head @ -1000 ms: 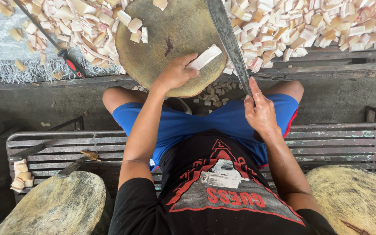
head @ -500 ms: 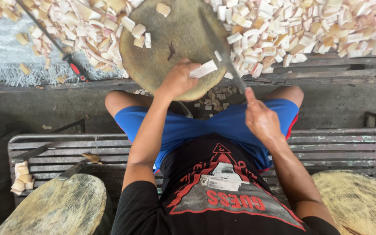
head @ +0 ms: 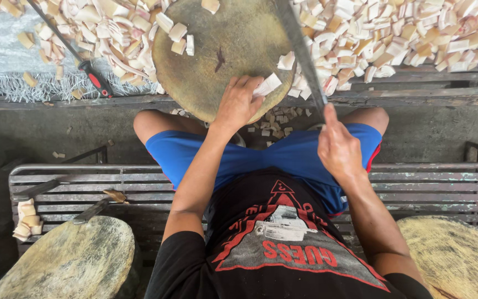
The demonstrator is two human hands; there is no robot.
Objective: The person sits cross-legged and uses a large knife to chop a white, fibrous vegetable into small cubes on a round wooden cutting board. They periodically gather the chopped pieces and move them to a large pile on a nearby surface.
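You sit on a grey slatted metal bench point(head: 443, 185), in a black printed shirt point(head: 283, 249) and blue shorts point(head: 261, 158), with your knees apart over a dark, worn concrete floor point(head: 56, 130). Nearest you, at either side of the bench, stand two more round wooden chopping blocks, one at your left point(head: 67, 260) and one at your right point(head: 460, 254). On the left one lies a cleaver with a wooden handle point(head: 98, 205), and beside it on the bench sits a small stack of pale cut pieces point(head: 26, 221).

Your right hand point(head: 338, 149) is closed around the handle of a long grey steel blade point(head: 300, 50), which slants up and away across the right edge of the block ahead. Your left hand point(head: 239, 102) rests on the near rim of the round, stained wooden chopping block point(head: 222, 50) between your knees, fingers curled on a pale rectangular chunk point(head: 266, 84) that lies at the block's near right edge, just beside the blade. A few small cut pieces point(head: 175, 30) sit on the block's far left. Small scraps point(head: 275, 124) litter the floor under the block.

Beyond, a heap of pale cream and tan cut chunks point(head: 394, 33) spreads across the far ground on a grey woven mat point(head: 6, 55), with a red-and-black-handled sharpening rod point(head: 78, 55) lying on it at the left.
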